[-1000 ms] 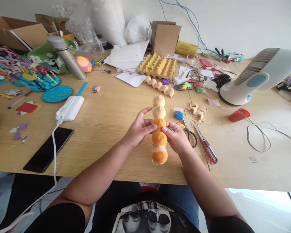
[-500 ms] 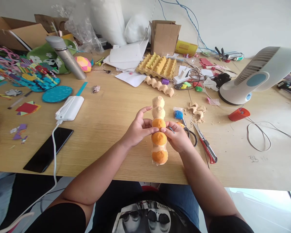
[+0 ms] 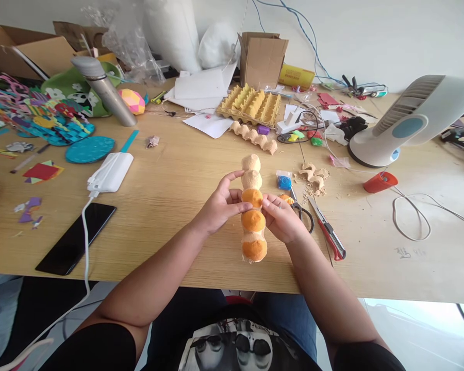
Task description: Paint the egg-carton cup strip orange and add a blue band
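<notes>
An egg carton strip [image 3: 251, 180] stands lengthwise in front of me, bumps facing up. Its far bumps are bare tan pulp, while several nearer ones wear smooth orange clay [image 3: 253, 220]. My left hand [image 3: 221, 206] grips the strip from the left, thumb lying across it near the middle. From the right, my right hand [image 3: 280, 216] is closed at the edge of the third bump, thumb and fingertips pressing on the orange clay there. A tiny bluish bit shows between the right fingers, too small to name. The undersides of the strip and the fingertips beneath it are hidden.
Right of my hand lie scissors [image 3: 304, 214], a red utility knife [image 3: 328, 232], a packet of blue clay [image 3: 284, 181] and torn carton scraps [image 3: 313, 176]. Farther back are a yellow egg tray [image 3: 251, 105] and a white fan [image 3: 402, 121]. A phone [image 3: 77, 239] lies left.
My right thumb has shifted right, from on top of the strip to its edge. The short blue stick at the right fingers has mostly gone from sight. My left hand keeps its grip.
</notes>
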Motion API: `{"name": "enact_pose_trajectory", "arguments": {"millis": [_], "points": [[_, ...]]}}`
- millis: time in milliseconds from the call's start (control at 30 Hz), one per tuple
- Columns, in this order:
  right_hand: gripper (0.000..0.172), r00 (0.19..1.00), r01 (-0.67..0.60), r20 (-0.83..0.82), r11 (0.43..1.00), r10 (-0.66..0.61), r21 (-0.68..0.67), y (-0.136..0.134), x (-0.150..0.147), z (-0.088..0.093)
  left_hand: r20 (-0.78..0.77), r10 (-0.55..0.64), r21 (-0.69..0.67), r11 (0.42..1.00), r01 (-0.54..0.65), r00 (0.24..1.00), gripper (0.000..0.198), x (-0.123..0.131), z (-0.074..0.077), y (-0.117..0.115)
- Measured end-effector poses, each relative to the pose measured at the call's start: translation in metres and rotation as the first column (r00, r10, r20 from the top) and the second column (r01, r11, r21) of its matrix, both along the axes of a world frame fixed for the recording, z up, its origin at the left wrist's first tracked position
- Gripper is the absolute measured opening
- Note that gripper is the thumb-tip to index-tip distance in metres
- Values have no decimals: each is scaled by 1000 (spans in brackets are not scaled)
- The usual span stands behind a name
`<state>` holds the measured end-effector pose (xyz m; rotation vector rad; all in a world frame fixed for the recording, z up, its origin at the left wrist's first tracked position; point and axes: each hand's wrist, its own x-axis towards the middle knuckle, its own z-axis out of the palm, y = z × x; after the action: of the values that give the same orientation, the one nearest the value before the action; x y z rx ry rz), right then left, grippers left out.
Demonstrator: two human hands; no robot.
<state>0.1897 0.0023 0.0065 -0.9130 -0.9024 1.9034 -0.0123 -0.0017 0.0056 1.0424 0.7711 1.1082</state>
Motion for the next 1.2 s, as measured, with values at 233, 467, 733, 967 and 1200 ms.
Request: {"name": "enact_pose_trajectory", "arguments": {"millis": [233, 467, 733, 967, 1200], "points": [[60, 985, 89, 140, 993, -99, 78, -1, -5, 3, -9, -31, -27, 999, 31, 999, 105, 0, 1, -2], [59, 932, 79, 326, 967, -158, 241, -3, -5, 6, -209, 13, 6, 1000, -12, 978, 110, -1, 2, -2], [61, 955, 63, 271, 976, -119, 209, -3, -5, 5, -178, -18, -3, 1000, 17, 984, 108, -3, 4, -2], [62, 971, 49, 220, 979, -93, 199, -3, -5, 7, -29, -15, -16, 1000, 15, 999, 98, -1, 4, 0], [57, 913, 25, 368, 926, -174, 377, -7, -6, 14, -67, 58, 110, 993, -50, 996, 92, 1, 0, -3]]}}
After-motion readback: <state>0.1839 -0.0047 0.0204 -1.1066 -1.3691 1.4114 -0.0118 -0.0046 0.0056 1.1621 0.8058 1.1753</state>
